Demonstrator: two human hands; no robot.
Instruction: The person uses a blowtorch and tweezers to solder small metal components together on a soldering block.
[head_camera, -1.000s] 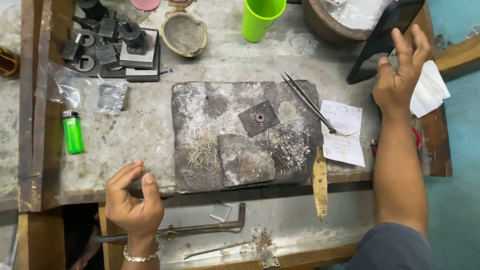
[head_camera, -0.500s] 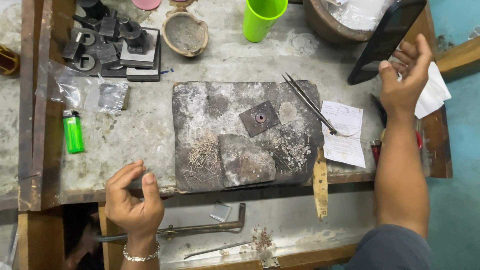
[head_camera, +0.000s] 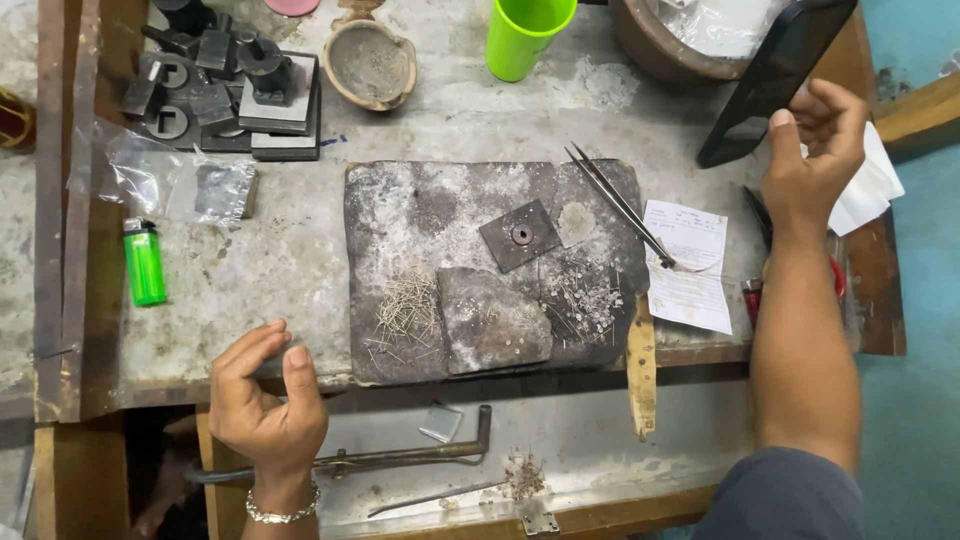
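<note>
Now lifted clear of the dark phone (head_camera: 775, 85) leaning at the desk's (head_camera: 300, 260) far right, the right hand (head_camera: 815, 165) hangs beside it, grip loosely spread; left hand (head_camera: 265, 405) rests curled, holding nothing, at the near edge.

A black phone (head_camera: 775, 80) leans tilted at the bench's far right, its dark screen blank, the right hand (head_camera: 815, 150) just beside its lower edge. A white paper slip (head_camera: 690, 265) with faint handwriting lies right of the grey slab. A clear plastic bag (head_camera: 170, 185) lies crumpled at the left, above the green lighter.
</note>
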